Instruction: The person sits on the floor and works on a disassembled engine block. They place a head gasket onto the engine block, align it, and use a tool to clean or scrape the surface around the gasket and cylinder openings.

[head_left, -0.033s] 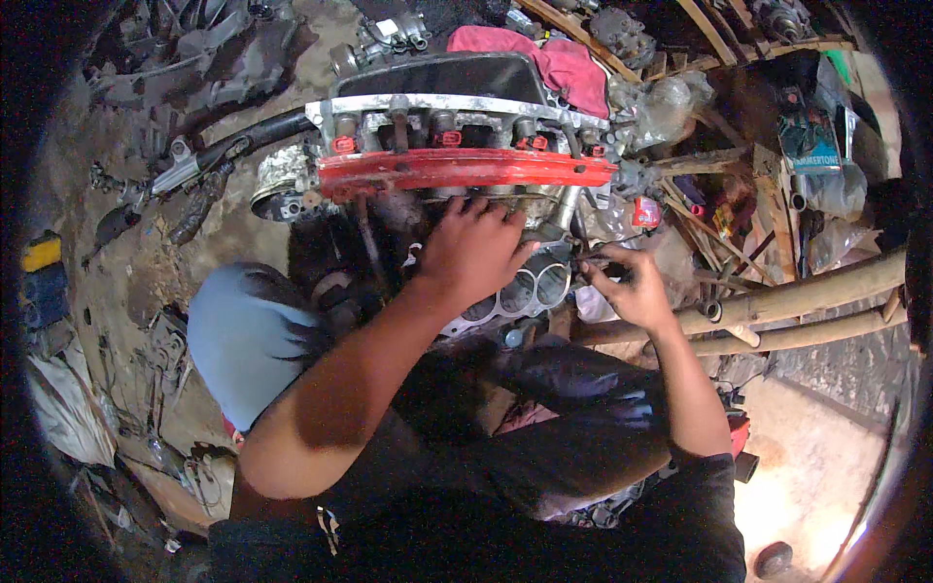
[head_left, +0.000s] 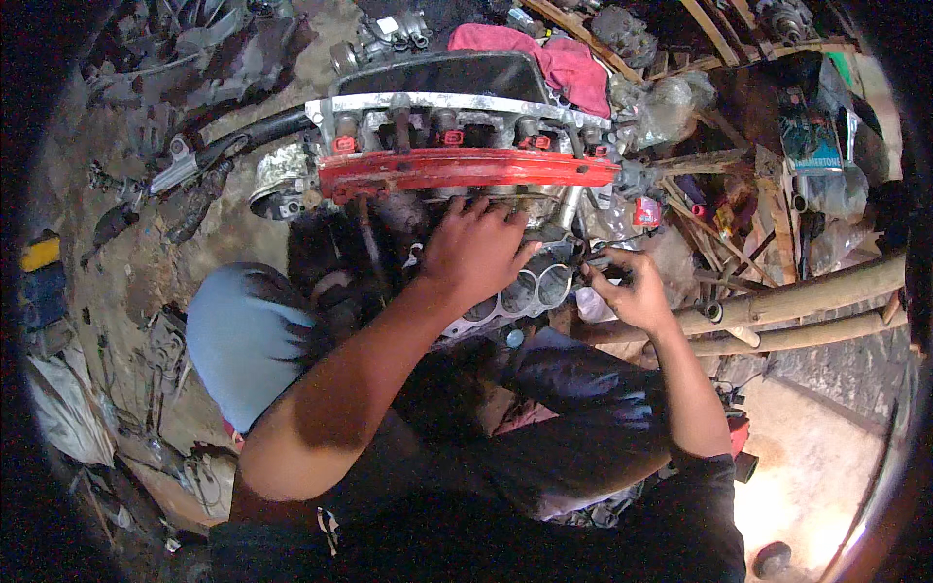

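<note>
An engine block with round cylinder bores (head_left: 522, 291) sits in front of me. Beyond it stands an intake manifold (head_left: 466, 104) with a red rail (head_left: 466, 169) across its near side. My left hand (head_left: 476, 251) lies over the block's far side, fingers stretched toward the rail; the fingertips are near its lower edge, and whatever is under the palm is hidden. At the block's right end my right hand (head_left: 630, 284) is closed in a pinch, thumb against fingers, close to the outermost bore. What it pinches is small, dark and too unclear to name.
Pink cloth (head_left: 573, 73) lies behind the manifold. Bamboo poles (head_left: 807, 291) and wooden sticks cross the right side. A round metal throttle body (head_left: 277, 185) sits left of the rail. Dark engine parts (head_left: 194, 78) cover the floor at the far left. My knee (head_left: 238, 335) is at left.
</note>
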`<state>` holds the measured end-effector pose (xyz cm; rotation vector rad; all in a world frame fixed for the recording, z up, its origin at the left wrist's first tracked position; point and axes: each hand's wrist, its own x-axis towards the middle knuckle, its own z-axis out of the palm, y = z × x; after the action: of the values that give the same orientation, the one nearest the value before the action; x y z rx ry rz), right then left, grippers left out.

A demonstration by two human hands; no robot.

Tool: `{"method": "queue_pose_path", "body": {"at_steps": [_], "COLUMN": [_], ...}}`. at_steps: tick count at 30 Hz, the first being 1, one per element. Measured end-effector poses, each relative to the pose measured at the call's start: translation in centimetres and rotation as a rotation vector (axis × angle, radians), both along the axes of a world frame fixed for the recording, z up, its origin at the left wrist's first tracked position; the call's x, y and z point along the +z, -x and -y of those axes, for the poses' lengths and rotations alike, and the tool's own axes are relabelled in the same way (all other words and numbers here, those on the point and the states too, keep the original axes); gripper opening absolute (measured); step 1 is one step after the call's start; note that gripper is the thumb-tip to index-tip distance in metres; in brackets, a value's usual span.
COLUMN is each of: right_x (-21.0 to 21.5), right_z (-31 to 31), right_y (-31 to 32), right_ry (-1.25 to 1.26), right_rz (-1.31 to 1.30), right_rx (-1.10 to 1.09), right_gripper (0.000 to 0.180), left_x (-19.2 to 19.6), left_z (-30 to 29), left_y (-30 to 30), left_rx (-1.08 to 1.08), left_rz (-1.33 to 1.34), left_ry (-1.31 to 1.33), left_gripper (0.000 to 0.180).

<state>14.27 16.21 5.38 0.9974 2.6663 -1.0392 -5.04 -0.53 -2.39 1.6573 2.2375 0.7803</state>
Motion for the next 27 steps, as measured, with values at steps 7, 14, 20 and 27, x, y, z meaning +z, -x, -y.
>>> {"method": "queue_pose_path", "body": {"at_steps": [7, 14, 20, 27], "right_x": [-2.0, -1.0, -2.0, -0.7], "right_z": [-0.6, 2.5, 3.2, 1.4], "right_y": [-0.8, 0.3, -0.2, 0.1], "right_ry": [-0.070, -0.167, -0.088, -0.205], "right_rz": [-0.098, -0.138, -0.161, -0.257], "right_rx": [-0.017, -0.127, -0.135, -0.052], "right_gripper": [0.020, 0.029, 0.019, 0.012], "left_x": [0.2, 0.4, 0.0, 0.4], "left_z": [-0.5, -0.5, -0.9, -0.8], "left_y": [-0.2, -0.1, -0.3, -0.1], "left_rx": [0.013, 0.022, 0.081, 0.078], "left_rz": [0.005, 0.006, -0.035, -0.022], "left_ry": [0.008, 0.038, -0.048, 0.020], "left_gripper": [0.042, 0.042, 0.046, 0.045]}}
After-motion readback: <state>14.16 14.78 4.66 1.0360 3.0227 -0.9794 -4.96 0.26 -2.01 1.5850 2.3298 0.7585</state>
